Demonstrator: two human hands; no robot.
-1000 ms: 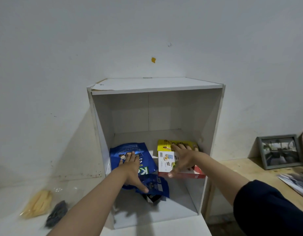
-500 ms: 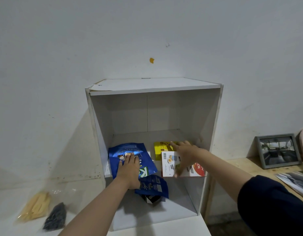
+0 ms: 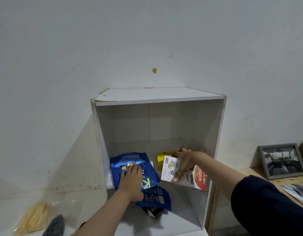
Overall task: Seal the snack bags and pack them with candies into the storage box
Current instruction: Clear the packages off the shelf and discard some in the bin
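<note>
Snack bags first: smaller dark-blue bag (image 3: 155, 197) hangs off the shelf front edge at 6 o'clock of the left hand (image 3: 131, 180), half over the lower bay, something black (image 3: 154, 212) under it on the bay floor. Left hand lies flat, palm down, fingers together, pressing the big blue bag (image 3: 130, 167) onto the middle shelf (image 3: 109, 182) of the storage box (image 3: 157, 103); not a pinch, just a hold-down. Big bag's long axis runs roughly 6 to 12, top toward the back wall. Right hand (image 3: 184, 165) at 3 o'clock of the left, fingers wrapped over the top of the white-red carton (image 3: 195, 178), thumb on its front face, clamped on it. Carton is tilted, its lower corner at the shelf lip, long axis about 10 to 4. Yellow box (image 3: 161, 160) just behind it at 11 o'clock, touching or nearly, can't tell. Judgement: carton needs to go back toward 12; open shelf room behind both hands, right wall close at 3. Dangling bag could slip off; left hand is nearer. Outside, at 8 o'clock on the counter: clear packet of pale sticks (image 3: 32, 218) and a dark packet (image 3: 54, 226), not yet packed.
</note>
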